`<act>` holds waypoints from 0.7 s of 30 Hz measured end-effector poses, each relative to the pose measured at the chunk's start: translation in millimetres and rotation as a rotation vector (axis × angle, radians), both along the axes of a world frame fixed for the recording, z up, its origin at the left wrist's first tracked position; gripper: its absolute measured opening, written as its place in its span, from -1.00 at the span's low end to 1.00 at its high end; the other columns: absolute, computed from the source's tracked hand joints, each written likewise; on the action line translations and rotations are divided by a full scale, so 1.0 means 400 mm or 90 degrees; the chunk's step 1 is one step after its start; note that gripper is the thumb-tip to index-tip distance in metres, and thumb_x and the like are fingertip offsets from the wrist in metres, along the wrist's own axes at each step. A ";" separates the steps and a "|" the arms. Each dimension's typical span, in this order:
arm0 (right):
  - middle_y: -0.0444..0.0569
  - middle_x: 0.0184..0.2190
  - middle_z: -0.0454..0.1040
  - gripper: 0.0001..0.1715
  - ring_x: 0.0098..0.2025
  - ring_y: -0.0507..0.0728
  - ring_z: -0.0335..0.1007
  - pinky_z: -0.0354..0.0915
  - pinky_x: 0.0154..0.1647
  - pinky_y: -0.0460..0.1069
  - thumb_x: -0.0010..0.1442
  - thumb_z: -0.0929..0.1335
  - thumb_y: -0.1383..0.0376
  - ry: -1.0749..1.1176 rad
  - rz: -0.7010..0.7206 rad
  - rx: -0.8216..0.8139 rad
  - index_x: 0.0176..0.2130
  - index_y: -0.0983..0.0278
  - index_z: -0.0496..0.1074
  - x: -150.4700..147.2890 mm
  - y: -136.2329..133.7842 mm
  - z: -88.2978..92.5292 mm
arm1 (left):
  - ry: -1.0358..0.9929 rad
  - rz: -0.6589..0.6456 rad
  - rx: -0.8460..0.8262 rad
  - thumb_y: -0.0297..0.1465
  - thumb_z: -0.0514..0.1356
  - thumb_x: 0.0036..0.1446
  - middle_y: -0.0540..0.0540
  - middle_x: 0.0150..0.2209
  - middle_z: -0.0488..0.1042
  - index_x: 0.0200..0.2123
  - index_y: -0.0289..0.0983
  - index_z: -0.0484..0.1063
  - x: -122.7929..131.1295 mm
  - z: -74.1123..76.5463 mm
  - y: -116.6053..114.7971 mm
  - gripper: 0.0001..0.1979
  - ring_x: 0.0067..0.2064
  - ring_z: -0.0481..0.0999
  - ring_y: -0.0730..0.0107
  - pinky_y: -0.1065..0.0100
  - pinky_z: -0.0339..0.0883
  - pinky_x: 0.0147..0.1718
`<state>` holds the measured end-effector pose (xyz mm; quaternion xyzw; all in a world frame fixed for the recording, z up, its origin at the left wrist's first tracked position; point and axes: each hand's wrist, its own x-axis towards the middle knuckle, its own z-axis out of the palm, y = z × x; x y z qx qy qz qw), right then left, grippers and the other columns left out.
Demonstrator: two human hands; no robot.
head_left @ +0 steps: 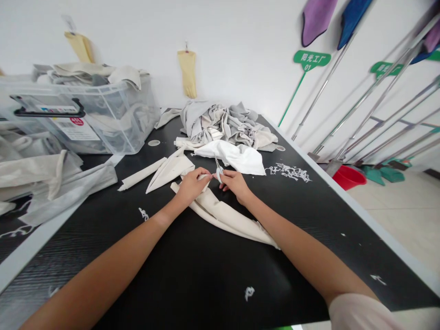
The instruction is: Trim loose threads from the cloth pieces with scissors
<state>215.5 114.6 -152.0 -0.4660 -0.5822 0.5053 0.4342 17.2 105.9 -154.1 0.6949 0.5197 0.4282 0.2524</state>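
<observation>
Bench (pixel 192 275), black wood-grain top with pale edging, is loaded with cloth. Clear plastic box (pixel 130 133) with black handle, set at far left, is filled above its rim with grey and cream fabric; should be weighty, best lifted from both ends. Crumpled heap of grey and cream cloth (pixel 220 119) is piled at the far end; soft, likely to tangle if pulled from the middle.

Long cream woven-cloth piece (pixel 227 211) is laid slantwise mid-bench, upper end raised at the hands, lower end passing by the right forearm. Should be light, limp, not fragile, not slippery; no support is to be expected from it, so it is best pinched close to the edge being worked, slack left on the bench. White cloth piece (pixel 237 158) is spread just beyond, apparently just as floppy.

Left hand (pixel 195 185): fingers pinched on the cream piece's upper end. Right hand (pixel 235 183): fingers closed on small scissors (pixel 219 171), blades pointed away; blade gap can't be told. Scissors are rigid, best held by the pale loops. White thread scraps (pixel 292 172) are strewn at right; near weightless, easily scattered.
</observation>
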 end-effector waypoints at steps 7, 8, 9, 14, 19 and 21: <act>-0.10 -0.49 0.50 -0.64 -0.49 0.01 0.38 0.24 -0.57 -0.14 0.15 0.50 0.02 -0.007 0.001 0.039 -0.30 0.28 0.63 -0.001 0.004 -0.011 | 0.037 -0.067 0.015 -0.26 0.21 0.29 0.00 -0.21 0.64 -0.22 -0.18 0.52 0.001 0.000 -0.006 -0.86 -0.14 0.60 0.24 0.27 0.36 -0.09; -0.10 -0.48 0.50 -0.64 -0.50 0.01 0.38 0.24 -0.57 -0.13 0.14 0.50 0.02 -0.010 -0.001 0.039 -0.30 0.28 0.63 -0.001 0.005 -0.011 | 0.035 -0.079 0.012 -0.27 0.20 0.30 0.00 -0.22 0.64 -0.22 -0.18 0.51 0.000 -0.001 -0.006 -0.86 -0.14 0.60 0.25 0.27 0.36 -0.10; -0.09 -0.48 0.51 -0.64 -0.50 0.01 0.38 0.24 -0.57 -0.13 0.15 0.50 0.02 -0.014 0.000 0.038 -0.30 0.28 0.63 0.000 0.006 -0.012 | 0.030 -0.085 0.009 -0.26 0.20 0.30 0.00 -0.24 0.65 -0.22 -0.18 0.50 0.000 -0.002 -0.005 -0.86 -0.15 0.60 0.25 0.27 0.37 -0.11; -0.10 -0.51 0.50 -0.64 -0.52 0.02 0.38 0.24 -0.56 -0.12 0.16 0.47 0.01 -0.047 0.006 0.040 -0.31 0.27 0.62 0.001 0.006 -0.015 | -0.005 -0.076 0.011 -0.23 0.19 0.31 -0.01 -0.26 0.64 -0.20 -0.17 0.46 -0.001 -0.002 -0.003 -0.85 -0.17 0.60 0.24 0.26 0.36 -0.10; -0.11 -0.55 0.47 -0.62 -0.53 0.03 0.36 0.22 -0.56 -0.11 0.16 0.47 0.01 -0.048 -0.029 0.032 -0.28 0.28 0.64 0.001 0.007 -0.015 | 0.000 -0.121 -0.046 -0.15 0.17 0.33 -0.04 -0.28 0.64 -0.15 -0.18 0.50 -0.006 0.002 0.004 -0.75 -0.19 0.59 0.21 0.26 0.36 -0.14; -0.11 -0.56 0.46 -0.62 -0.53 0.02 0.34 0.21 -0.57 -0.12 0.16 0.47 0.01 -0.040 -0.038 0.031 -0.27 0.28 0.64 0.001 0.007 -0.015 | 0.024 -0.150 -0.077 -0.10 0.15 0.34 -0.05 -0.29 0.65 -0.20 -0.19 0.54 -0.010 0.004 0.009 -0.69 -0.22 0.59 0.20 0.26 0.35 -0.19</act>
